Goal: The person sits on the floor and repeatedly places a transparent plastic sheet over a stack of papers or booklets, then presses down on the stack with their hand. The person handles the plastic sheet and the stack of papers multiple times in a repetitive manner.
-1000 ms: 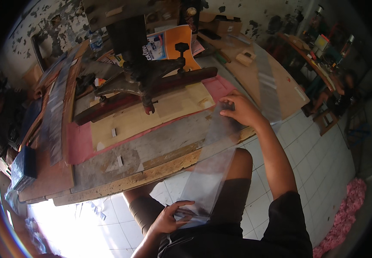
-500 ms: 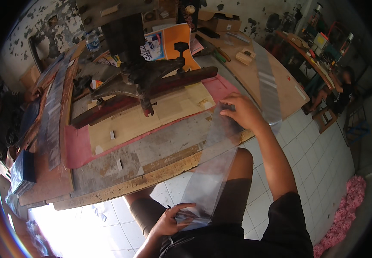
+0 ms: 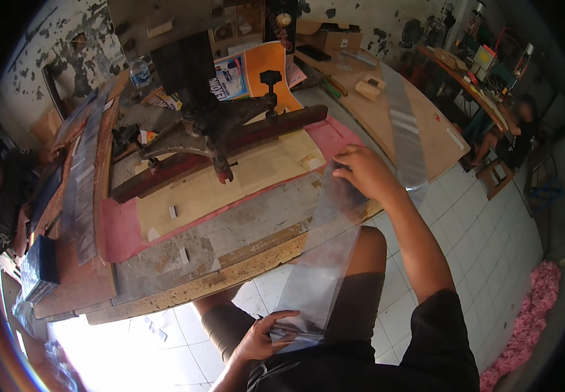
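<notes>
A long, clear plastic strip stretches from the table edge down over my lap. My right hand pinches its far end between thumb and fingers, just above the table's right front corner. Low over my lap, my left hand is closed on the strip's near end; its fingertips are partly hidden by the plastic. Ahead of my hands stands a dark metal press with a long reddish bar. Under the bar lies a yellowish sheet on a pink sheet.
Other clear strips lie on the right board and along the left side. A wooden block, a dark blue stack and small grey pieces rest about. People sit at far left and far right; pink bundles lie on the floor.
The view has shifted slightly. Both hands keep their hold on the plastic strip in nearly the same places.
</notes>
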